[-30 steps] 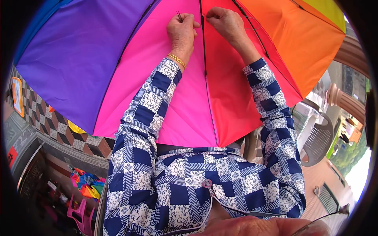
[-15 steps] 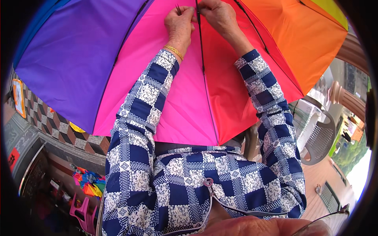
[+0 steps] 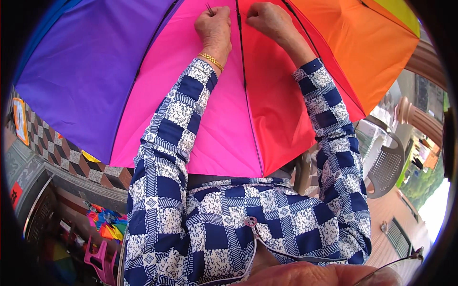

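An opened rainbow umbrella (image 3: 214,138) spreads across my lap and the upper view, its dark ribs facing me. My left hand (image 3: 213,31) is closed over the pink panel, left of the middle rib (image 3: 242,52). Out of its fist stick the two thin dark points of a small pronged tool (image 3: 209,8); the rest is hidden by my fingers. To the right of that rib, my right hand (image 3: 271,20) is pinched shut over the red panel. What its fingertips hold, if anything, is too small to make out. A faint thin line shows near the rib between both hands.
A grey chair with a perforated back (image 3: 385,164) stands at the right. At the lower left are a pink plastic stool (image 3: 101,260) and a heap of colourful cloth (image 3: 107,221). Patterned floor tiles (image 3: 90,164) show beyond the umbrella's left edge.
My right hand has moved right and slightly down, away from the middle rib. My left hand has shifted a little left, and the gap between the hands is wider.
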The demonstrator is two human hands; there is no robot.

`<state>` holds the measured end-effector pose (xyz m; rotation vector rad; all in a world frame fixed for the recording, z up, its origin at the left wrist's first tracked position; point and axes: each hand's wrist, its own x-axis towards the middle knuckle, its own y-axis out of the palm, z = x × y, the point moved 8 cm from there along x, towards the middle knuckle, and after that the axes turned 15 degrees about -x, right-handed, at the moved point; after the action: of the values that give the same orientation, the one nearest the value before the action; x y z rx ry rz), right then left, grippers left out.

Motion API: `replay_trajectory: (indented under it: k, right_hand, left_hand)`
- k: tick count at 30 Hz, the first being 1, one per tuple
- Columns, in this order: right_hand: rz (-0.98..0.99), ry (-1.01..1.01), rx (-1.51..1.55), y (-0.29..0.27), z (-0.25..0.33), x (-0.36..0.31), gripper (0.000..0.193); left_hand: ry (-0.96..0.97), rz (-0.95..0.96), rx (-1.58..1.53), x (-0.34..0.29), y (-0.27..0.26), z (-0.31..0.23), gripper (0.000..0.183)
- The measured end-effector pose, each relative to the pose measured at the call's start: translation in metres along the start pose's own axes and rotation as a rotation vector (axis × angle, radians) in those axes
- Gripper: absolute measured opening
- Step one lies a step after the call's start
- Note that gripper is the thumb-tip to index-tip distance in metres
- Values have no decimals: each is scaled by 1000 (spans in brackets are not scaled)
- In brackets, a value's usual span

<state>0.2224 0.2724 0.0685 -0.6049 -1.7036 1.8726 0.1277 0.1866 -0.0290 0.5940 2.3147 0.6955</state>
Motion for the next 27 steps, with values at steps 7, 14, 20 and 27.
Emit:
replay_trajectory:
  k: [7,14,20,27]
  right_hand:
    - [28,57,421,-10,-13,-3,12]
    - [-251,-4,154,-16,3,-6,10]
    - [-196,-18,133,4,-3,-8,10]
    - [-99,-79,125,12,-6,-10,12]
  left_hand:
    - [-24,6,-125,-10,-4,-6,13]
    - [-25,2,-143,-12,-4,-5,13]
    - [-22,24,-117,-12,-2,-4,11]
    - [26,10,-135,-11,-2,-5,13]
